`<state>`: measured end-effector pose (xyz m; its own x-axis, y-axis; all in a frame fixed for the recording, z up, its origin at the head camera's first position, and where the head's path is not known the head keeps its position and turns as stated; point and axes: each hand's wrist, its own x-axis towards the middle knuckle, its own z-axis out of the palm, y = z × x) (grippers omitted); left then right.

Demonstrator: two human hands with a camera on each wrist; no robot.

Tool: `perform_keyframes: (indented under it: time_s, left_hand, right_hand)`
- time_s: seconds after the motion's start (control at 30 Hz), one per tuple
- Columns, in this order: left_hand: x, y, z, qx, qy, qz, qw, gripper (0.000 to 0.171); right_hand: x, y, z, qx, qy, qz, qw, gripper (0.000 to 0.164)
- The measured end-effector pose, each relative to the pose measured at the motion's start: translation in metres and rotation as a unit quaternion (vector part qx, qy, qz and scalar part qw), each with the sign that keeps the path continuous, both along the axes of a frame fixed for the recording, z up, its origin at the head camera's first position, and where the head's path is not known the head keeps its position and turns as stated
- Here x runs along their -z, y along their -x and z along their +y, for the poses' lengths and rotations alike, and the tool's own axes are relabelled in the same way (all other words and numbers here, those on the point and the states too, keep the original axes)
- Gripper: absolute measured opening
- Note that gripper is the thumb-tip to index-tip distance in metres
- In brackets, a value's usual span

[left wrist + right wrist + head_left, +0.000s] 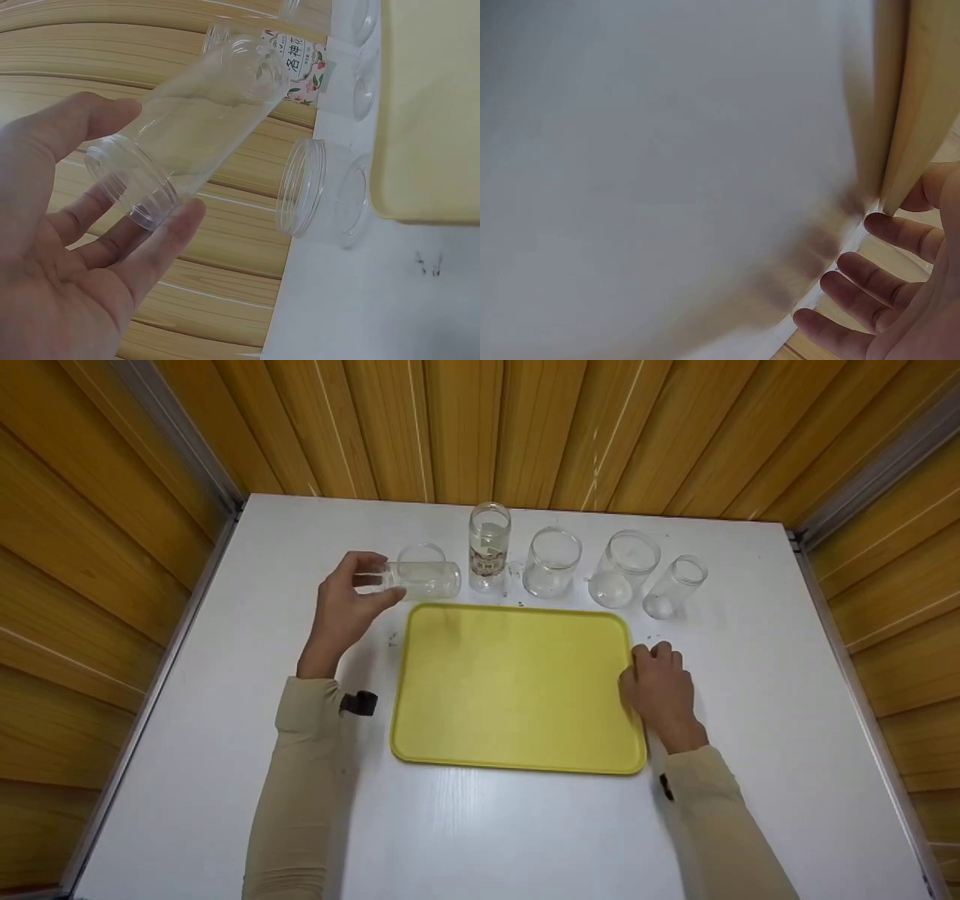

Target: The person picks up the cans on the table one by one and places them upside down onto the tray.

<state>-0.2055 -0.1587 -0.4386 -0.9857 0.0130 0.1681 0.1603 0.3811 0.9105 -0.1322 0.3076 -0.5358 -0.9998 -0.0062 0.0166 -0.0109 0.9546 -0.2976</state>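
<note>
My left hand (346,601) holds a tall clear jar (429,580) on its side in the air, above the back left of the yellow tray (517,690). In the left wrist view, thumb and fingers grip the threaded mouth end of this jar (206,112), which looks empty. A short clear jar (301,187) stands behind it on the table. My right hand (660,688) is at the tray's right edge. The right wrist view has its thumb and index finger pinching the tray rim (896,112), the other fingers spread below.
Along the back of the white table (217,780) stand a tall jar with a printed label (489,559), two wider clear jars, one left (551,566) and one right (624,574), and a slim jar (675,589). Wood-patterned panels (465,427) enclose the back and sides.
</note>
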Motion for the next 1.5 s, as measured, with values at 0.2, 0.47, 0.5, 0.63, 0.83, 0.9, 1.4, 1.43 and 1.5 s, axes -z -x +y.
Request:
perform_keyframes:
  time_s: [0.2,0.47,0.5,0.63,0.83,0.9,1.4,1.43,1.5]
  left_hand:
    - [0.003,-0.002,0.005,0.005,-0.029,-0.003,0.9996,0.051]
    - [0.006,-0.006,0.011,0.017,-0.067,-0.009,0.9976,0.051]
    - [0.006,-0.006,0.012,0.017,-0.07,-0.01,0.9974,0.051]
    - [0.008,-0.008,0.015,0.023,-0.084,-0.014,0.996,0.051]
    - [0.01,-0.009,0.021,0.037,-0.099,-0.021,0.9942,0.05]
    - [0.01,-0.01,0.023,0.042,-0.106,-0.022,0.9933,0.05]
    - [0.012,-0.017,0.041,0.077,-0.141,-0.03,0.9866,0.05]
    - [0.012,-0.017,0.043,0.078,-0.143,-0.031,0.9862,0.05]
    - [0.012,-0.017,0.046,0.081,-0.148,-0.031,0.9852,0.05]
  right_hand:
    - [0.0,0.0,0.0,-0.004,-0.001,0.01,1.0,0.034]
    - [-0.001,-0.001,0.0,-0.001,0.009,0.027,1.0,0.033]
    - [-0.001,-0.001,-0.001,-0.001,0.009,0.025,1.0,0.033]
    - [0.001,0.0,0.0,-0.003,0.009,0.017,1.0,0.035]
    - [0.002,0.0,0.0,-0.005,0.009,0.015,1.0,0.036]
    - [0.002,0.0,0.0,-0.004,0.008,0.014,1.0,0.036]
    - [0.004,-0.002,0.001,-0.004,0.009,0.036,0.999,0.033]
    - [0.004,-0.002,0.001,-0.004,0.009,0.036,0.999,0.033]
    - [0.004,-0.001,0.001,-0.004,0.01,0.037,0.999,0.032]
